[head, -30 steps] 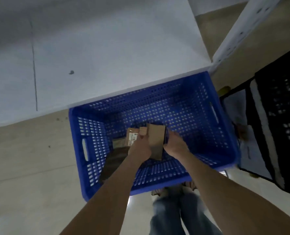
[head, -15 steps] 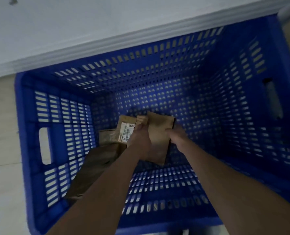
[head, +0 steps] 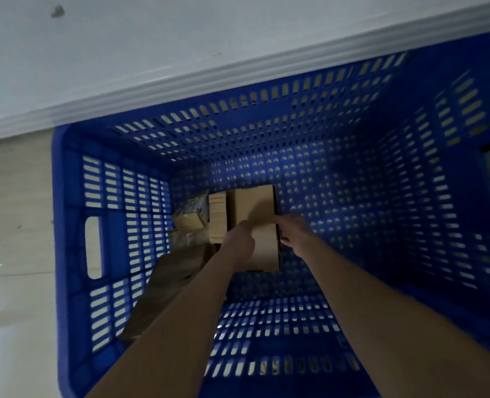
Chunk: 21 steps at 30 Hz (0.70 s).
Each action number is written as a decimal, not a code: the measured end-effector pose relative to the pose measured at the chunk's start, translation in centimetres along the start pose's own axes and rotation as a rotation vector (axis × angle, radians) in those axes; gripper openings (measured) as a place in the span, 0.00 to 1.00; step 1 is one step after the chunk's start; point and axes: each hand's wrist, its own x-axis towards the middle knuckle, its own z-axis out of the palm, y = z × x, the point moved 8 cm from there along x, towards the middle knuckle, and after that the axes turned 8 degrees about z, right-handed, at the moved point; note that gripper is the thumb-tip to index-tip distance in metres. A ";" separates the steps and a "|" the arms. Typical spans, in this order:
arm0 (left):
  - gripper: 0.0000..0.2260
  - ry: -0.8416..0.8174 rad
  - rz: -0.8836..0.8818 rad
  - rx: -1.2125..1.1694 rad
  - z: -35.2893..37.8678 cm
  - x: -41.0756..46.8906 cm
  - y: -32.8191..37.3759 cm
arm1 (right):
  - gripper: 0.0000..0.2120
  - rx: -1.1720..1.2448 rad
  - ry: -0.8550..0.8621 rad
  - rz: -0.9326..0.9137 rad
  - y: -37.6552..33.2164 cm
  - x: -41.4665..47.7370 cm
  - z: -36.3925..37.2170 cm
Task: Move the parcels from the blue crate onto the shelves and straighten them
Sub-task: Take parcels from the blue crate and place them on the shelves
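Blue crate (head: pixel 71 225): slotted plastic, seen from above, set on a pale tiled floor (head: pixel 14 225) with its far rim tucked just beneath the edge of a white shelf board (head: pixel 180 38); an oval handle slot (head: pixel 94 248) is cut in the left wall. Contents, all grouped at the left of the crate bottom: one cardboard parcel (head: pixel 256 214), flat and brown, lying lengthwise towards the far wall and held at both long edges. Left hand (head: pixel 239 239): placed at the parcel's left edge, back of hand upward, fingers curled down over the edge and clamped on it, tips hidden. Right hand (head: pixel 294 231): placed at the right edge, fingers bent and closed on the parcel's side. Second flat carton (head: pixel 218 216): stood on edge, touching the held parcel's left side. Wrapped packet (head: pixel 190 216): small, glossy, just left of that carton. Dark envelope (head: pixel 166 288): large, leaned against the left wall, partly hidden by the left forearm.
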 end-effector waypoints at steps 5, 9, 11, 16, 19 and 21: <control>0.18 0.055 -0.030 0.040 0.5 1.4 -0.5 | 0.09 -0.012 -0.094 0.044 0.7 1.0 0.2; 0.16 0.184 -0.088 -0.008 -0.4 1.9 -1.0 | 0.08 -0.080 -0.146 -0.064 -0.6 0.7 1.1; 0.17 0.193 -0.098 -0.087 -0.8 1.4 -1.2 | 0.08 -0.140 -0.139 -0.120 -1.1 -0.3 1.6; 0.19 0.272 -0.234 -0.742 -4.0 -3.9 -0.1 | 0.25 -0.177 0.024 -0.245 -3.1 -7.0 0.2; 0.19 0.318 -0.252 -0.931 -7.7 -8.7 2.5 | 0.27 -0.272 0.105 -0.427 -5.8 -14.6 -0.8; 0.21 0.373 -0.217 -1.048 -10.6 -12.3 4.6 | 0.25 -0.397 0.182 -0.543 -7.4 -19.8 -1.5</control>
